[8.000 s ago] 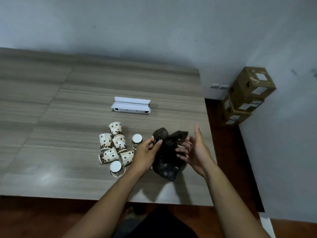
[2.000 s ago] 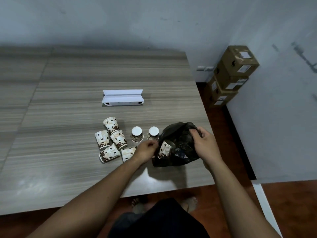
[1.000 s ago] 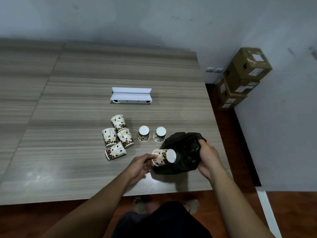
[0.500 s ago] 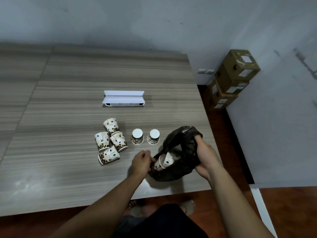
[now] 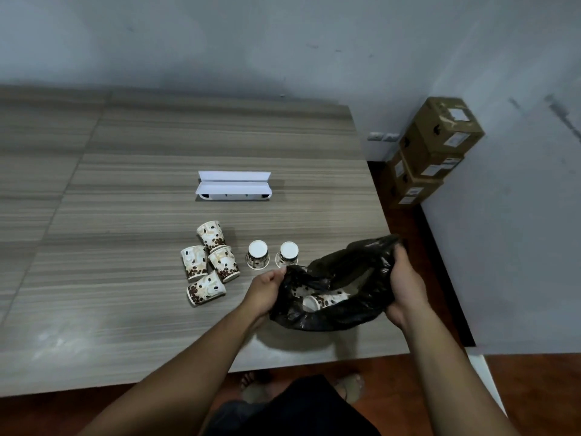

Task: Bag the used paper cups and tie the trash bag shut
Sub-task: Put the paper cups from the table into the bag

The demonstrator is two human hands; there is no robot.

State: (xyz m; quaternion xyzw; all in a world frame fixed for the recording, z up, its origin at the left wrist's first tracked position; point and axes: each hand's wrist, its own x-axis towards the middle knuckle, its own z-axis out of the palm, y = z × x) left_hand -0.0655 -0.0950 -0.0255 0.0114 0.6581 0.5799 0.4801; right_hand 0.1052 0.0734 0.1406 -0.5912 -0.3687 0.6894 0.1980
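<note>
Six loose cups (image 5: 224, 263); left hand (image 5: 266, 290), right hand (image 5: 406, 286) hold the bag (image 5: 345, 313)

Blk bag (image 5: 355, 313) open, bagged cups (image 5: 325, 301) inside; 4 loose cups (image 5: 224, 263) toppled, 2 inverted cups (image 5: 257, 253) btwn.

2 bare forearms (image 5: 201, 347), dark clothing (image 5: 301, 410), sandals (image 5: 349, 385)
</note>
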